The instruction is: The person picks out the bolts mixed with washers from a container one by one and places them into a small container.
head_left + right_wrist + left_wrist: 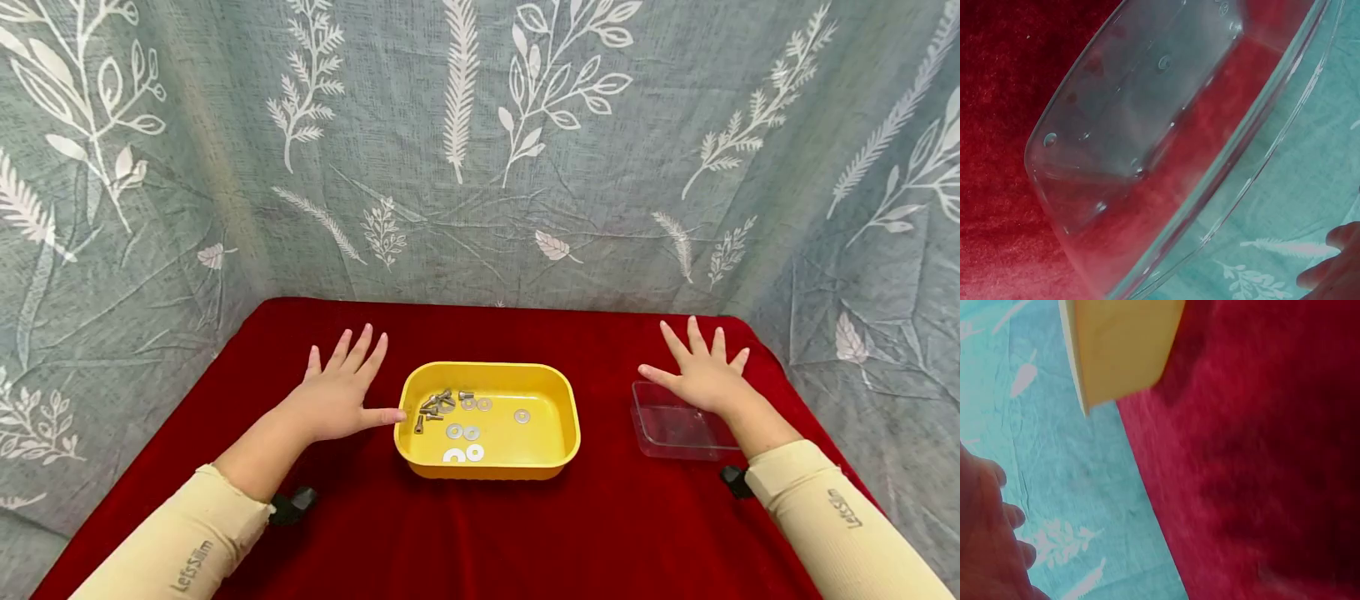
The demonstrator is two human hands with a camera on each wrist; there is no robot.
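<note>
A yellow tray point(517, 472) stands in the middle of the red cloth. Inside it, at the left, lies a small heap of hex-socket screws point(429, 410), with several flat washers point(471, 433) scattered beside them. My left hand point(337, 400) is spread with straight fingers left of the tray; its thumb tip overlaps the tray's left rim, and I cannot tell if it touches. A clear plastic box point(1166, 187) stands at the right. Over its far right part is my right hand point(705, 377), fingers spread, holding nothing.
Red cloth point(480, 542) covers the table. Grey-green curtains point(420, 233) with white leaf prints hang behind and at both sides. Dark wrist straps point(296, 505) show below the sleeves point(187, 542).
</note>
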